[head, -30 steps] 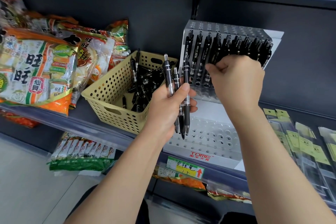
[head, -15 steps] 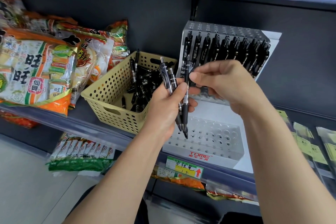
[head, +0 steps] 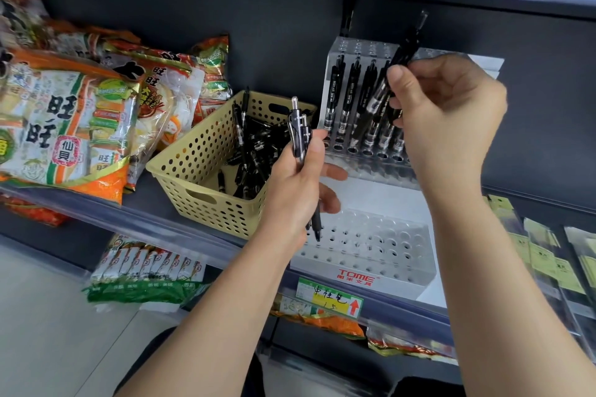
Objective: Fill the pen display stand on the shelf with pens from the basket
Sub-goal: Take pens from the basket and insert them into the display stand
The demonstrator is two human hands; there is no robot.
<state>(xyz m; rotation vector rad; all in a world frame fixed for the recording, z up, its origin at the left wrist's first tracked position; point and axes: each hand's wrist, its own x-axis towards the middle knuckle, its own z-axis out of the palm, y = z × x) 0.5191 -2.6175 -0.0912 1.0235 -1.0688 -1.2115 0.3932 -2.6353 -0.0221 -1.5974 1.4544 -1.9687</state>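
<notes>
At the far left of the shelf lie bright snack bags. Just beside them stands the yellow perforated basket, with a heap of black loose pens inside (a few lean against its back wall). Next comes the left hand, its fingers curled round a small bundle of pens, clickers up and tips down over the front tier of the pen display stand, which shows rows of open holes. A handwritten price label sits on the shelf edge below. On the stand's raised back tier, a row of standing pens is slotted upright. Farthest right, the right hand pinches a single pen between thumb and fingers, tilted, its lower end in front of that row.
</notes>
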